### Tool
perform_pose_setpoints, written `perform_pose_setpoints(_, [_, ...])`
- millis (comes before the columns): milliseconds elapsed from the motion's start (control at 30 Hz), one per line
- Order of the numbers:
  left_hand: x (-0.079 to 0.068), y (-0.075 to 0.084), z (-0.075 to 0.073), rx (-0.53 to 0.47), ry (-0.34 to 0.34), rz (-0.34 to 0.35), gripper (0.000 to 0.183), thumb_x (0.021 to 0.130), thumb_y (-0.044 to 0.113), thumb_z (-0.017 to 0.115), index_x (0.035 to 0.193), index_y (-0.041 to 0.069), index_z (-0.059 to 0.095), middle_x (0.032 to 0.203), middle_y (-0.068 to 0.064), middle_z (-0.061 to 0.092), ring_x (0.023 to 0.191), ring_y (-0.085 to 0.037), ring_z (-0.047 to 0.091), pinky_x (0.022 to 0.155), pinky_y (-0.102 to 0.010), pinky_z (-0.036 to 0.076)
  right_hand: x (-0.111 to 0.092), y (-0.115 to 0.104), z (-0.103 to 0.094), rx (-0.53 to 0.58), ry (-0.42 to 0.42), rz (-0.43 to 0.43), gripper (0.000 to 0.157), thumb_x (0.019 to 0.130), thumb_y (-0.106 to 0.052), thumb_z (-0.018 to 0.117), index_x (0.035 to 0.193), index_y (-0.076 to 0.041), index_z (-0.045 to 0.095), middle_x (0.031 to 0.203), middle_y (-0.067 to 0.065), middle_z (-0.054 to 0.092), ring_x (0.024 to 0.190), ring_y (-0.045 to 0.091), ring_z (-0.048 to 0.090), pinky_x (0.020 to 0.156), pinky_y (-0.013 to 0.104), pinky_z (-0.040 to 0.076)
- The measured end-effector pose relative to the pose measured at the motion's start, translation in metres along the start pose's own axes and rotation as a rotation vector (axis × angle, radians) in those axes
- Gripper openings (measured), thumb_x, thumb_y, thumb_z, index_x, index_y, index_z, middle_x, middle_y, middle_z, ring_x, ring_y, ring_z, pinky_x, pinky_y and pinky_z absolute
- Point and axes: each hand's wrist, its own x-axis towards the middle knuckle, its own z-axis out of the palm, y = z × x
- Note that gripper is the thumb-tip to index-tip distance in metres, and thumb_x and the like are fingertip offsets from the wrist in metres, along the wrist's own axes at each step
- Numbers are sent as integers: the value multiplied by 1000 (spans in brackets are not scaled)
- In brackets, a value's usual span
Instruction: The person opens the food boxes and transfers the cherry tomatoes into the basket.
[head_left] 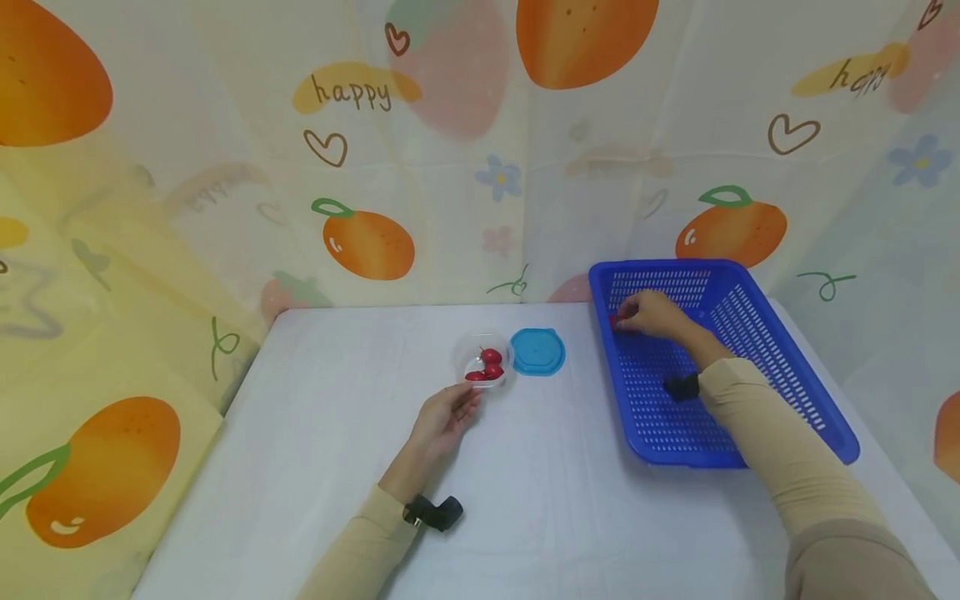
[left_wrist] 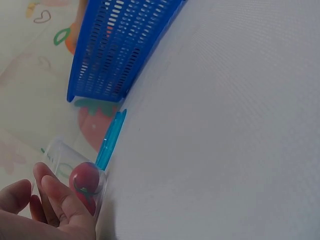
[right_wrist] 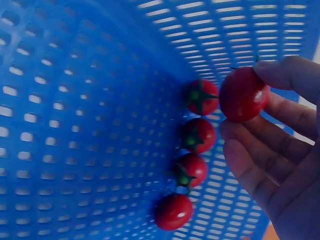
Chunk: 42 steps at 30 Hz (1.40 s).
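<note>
Inside the blue plastic basket (head_left: 780,354), my right hand (head_left: 654,315) pinches a red cherry tomato (right_wrist: 244,94) between thumb and fingers. Several cherry tomatoes with green stems lie in a row along the basket wall, the lowest tomato (right_wrist: 173,211) a little apart from my fingertips. My left hand (head_left: 444,421) is at the near side of a small clear plastic container (head_left: 459,354), its thumb and fingers at the rim. More red tomatoes (head_left: 492,357) sit in that container. In the left wrist view, the fingers hide part of the container.
A light blue lid (head_left: 538,352) lies flat just right of the container, between it and the basket. White cloth covers the table (head_left: 330,400). Behind the table hangs a fruit-patterned curtain (head_left: 450,183).
</note>
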Motion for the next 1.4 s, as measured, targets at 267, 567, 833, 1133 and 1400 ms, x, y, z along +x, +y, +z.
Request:
perform_pose_setpoints(267, [0,-1,0,0,-3,-12,28,97,19,59,119,2,58,95,-2,70,88,-11,65,76,-18,54,-2,7,11,41,-113,27,24,85,-14,69,98,7,70,87,17,71,78,25,66,75,39,56])
perform_pose_setpoints(567, [-1,1,0,-4,-2,-22,30,98,21,58,122,3,58,101,-3,70,91,-12,65,78,-17,54,0,7,20,-8,-141,70,23,87,-13,68,101,5,70,92,16,71,84,24,65,84,44,56])
perform_pose_setpoints(833, [-1,1,0,-2,0,-16,30,97,20,59,121,2,58,100,-3,70,87,-10,65,76,-17,54,2,5,20,4,-156,69,21,86,-12,68,99,4,71,91,14,71,82,23,65,82,43,56])
perform_pose_setpoints(1133, [-2,0,-1,-3,4,-29,31,97,22,60,122,4,58,103,-4,70,89,-11,65,78,-17,54,1,-1,5,-27,-82,20,22,87,-14,65,97,4,73,89,16,72,79,25,64,73,39,54])
perform_pose_setpoints(1400, [-2,0,-1,-10,7,-29,31,96,22,60,121,4,58,102,-4,70,88,-11,64,77,-17,54,3,-8,-11,-30,22,19,28,93,-17,60,103,7,69,96,21,70,86,30,61,81,47,52])
